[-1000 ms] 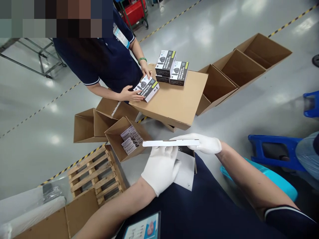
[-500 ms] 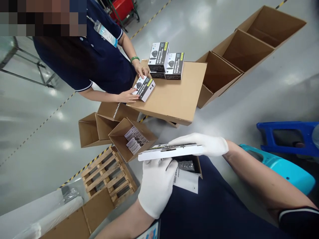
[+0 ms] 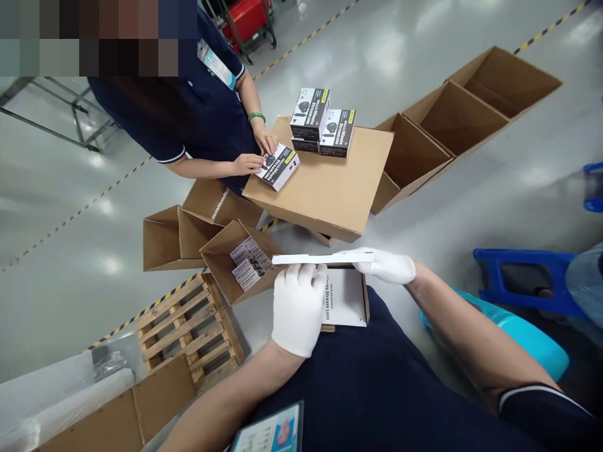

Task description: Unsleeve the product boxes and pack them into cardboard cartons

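Both my hands wear white gloves and work at an open carton in front of my body. Its lid (image 3: 325,258) is raised and seen edge-on as a thin white strip. My left hand (image 3: 299,307) is at the left, its fingers closed up against the lid's edge. From the right, my right hand (image 3: 389,265) grips the lid's other end, with part of its fingers hidden behind it. Under the lid lies a white printed leaflet (image 3: 346,298) reading "Stream 1000", within the carton's brown wall (image 3: 365,295). What lies beneath the leaflet is hidden.
Across from me a co-worker rests both hands on a printed box (image 3: 277,168) atop a large carton (image 3: 330,188). Several similar boxes (image 3: 311,116) are stacked there. Open cartons (image 3: 409,157), a wooden pallet (image 3: 188,320) and a blue stool (image 3: 522,282) stand around.
The lid has tilted to edge-on and my right hand has shifted to its right end. The leaflet now lies flat in the carton, covering the plastic-wrapped item that showed before.
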Demonstrator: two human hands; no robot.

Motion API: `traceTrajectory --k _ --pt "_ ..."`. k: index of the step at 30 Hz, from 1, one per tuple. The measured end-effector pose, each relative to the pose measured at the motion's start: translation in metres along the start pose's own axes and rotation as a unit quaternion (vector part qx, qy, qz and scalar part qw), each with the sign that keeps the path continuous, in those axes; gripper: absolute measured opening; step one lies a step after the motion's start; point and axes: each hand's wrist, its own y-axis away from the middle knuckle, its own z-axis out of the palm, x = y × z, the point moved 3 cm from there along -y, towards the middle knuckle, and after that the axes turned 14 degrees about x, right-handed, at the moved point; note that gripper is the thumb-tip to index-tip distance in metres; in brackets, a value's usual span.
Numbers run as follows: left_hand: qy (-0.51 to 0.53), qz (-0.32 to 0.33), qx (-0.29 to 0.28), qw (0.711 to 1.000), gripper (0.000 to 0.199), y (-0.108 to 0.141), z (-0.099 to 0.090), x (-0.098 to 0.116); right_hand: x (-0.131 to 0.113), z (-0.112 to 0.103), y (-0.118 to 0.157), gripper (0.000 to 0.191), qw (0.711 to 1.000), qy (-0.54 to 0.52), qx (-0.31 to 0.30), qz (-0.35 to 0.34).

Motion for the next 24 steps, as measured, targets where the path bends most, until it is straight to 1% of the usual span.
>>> traceTrajectory --k 1,2,4,5,6,7,9,10,12,13,14,15,16,17,18,19,20,21,22,23,24 --pt "0.020 0.024 -0.006 0.999 0.029 -0.001 -0.001 0.002 0.000 -0.001 0.000 0.067 1.000 -0.001 -0.003 -0.001" --pt "0.053 0.065 -0.023 0.996 0.029 -0.001 -0.002 0.006 0.000 -0.002 0.000 0.067 1.000 -0.004 -0.011 -0.003" --pt "0.130 0.162 -0.080 0.975 0.028 0.000 -0.002 0.016 -0.001 -0.002 -0.001 0.068 1.000 -0.005 -0.021 -0.002" --pt "0.154 0.191 -0.110 0.963 0.030 0.001 -0.001 0.020 -0.001 -0.002 -0.002 0.069 1.000 -0.003 -0.021 0.002" --pt "0.161 0.196 -0.133 0.958 0.033 0.002 0.002 0.023 0.000 -0.002 -0.003 0.070 1.000 0.001 -0.022 0.007" --pt "0.153 0.181 -0.147 0.960 0.037 0.002 0.005 0.023 0.001 -0.002 -0.003 0.071 1.000 0.005 -0.022 0.012" --pt "0.130 0.144 -0.147 0.970 0.042 0.003 0.008 0.019 0.005 -0.002 -0.003 0.072 1.000 0.015 -0.016 0.022" --pt "0.130 0.135 -0.137 0.973 0.041 0.005 0.008 0.014 0.007 -0.003 -0.002 0.071 0.999 0.019 -0.011 0.026" --pt "0.157 0.110 -0.102 0.976 0.032 0.011 0.004 -0.001 0.012 -0.004 0.000 0.067 0.999 0.016 -0.001 0.030" --pt "0.176 0.073 -0.072 0.979 0.027 0.014 0.002 -0.013 0.014 -0.005 0.001 0.065 0.999 0.007 0.004 0.031" --pt "0.192 0.008 -0.032 0.981 0.024 0.018 0.000 -0.028 0.016 -0.006 0.002 0.062 0.999 -0.004 0.009 0.033" --pt "0.209 -0.082 0.009 0.974 0.025 0.022 0.001 -0.044 0.018 -0.006 0.002 0.060 0.999 -0.015 0.013 0.036" --pt "0.239 -0.178 0.039 0.954 0.031 0.027 0.006 -0.059 0.019 -0.006 0.001 0.059 0.999 -0.025 0.017 0.042" --pt "0.290 -0.263 0.050 0.919 0.044 0.031 0.014 -0.070 0.019 -0.005 0.000 0.060 0.998 -0.031 0.022 0.049" --pt "0.364 -0.328 0.041 0.871 0.058 0.035 0.025 -0.076 0.020 -0.003 -0.002 0.061 0.997 -0.033 0.028 0.058" --pt "0.450 -0.368 0.014 0.813 0.067 0.038 0.039 -0.077 0.020 -0.001 -0.004 0.062 0.997 -0.031 0.034 0.067" --pt "0.532 -0.390 -0.017 0.752 0.070 0.039 0.052 -0.074 0.019 0.002 -0.006 0.064 0.996 -0.029 0.041 0.077" --pt "0.594 -0.404 -0.042 0.694 0.067 0.040 0.064 -0.070 0.019 0.005 -0.007 0.065 0.994 -0.029 0.054 0.087" --pt "0.633 -0.422 -0.052 0.647 0.063 0.042 0.074 -0.066 0.019 0.008 -0.007 0.066 0.992 -0.034 0.074 0.095" --pt "0.651 -0.446 -0.051 0.613 0.060 0.044 0.082 -0.063 0.020 0.011 -0.006 0.065 0.988 -0.046 0.102 0.103" --pt "0.656 -0.470 -0.045 0.590 0.060 0.046 0.088 -0.061 0.022 0.014 -0.004 0.063 0.983 -0.066 0.130 0.114"
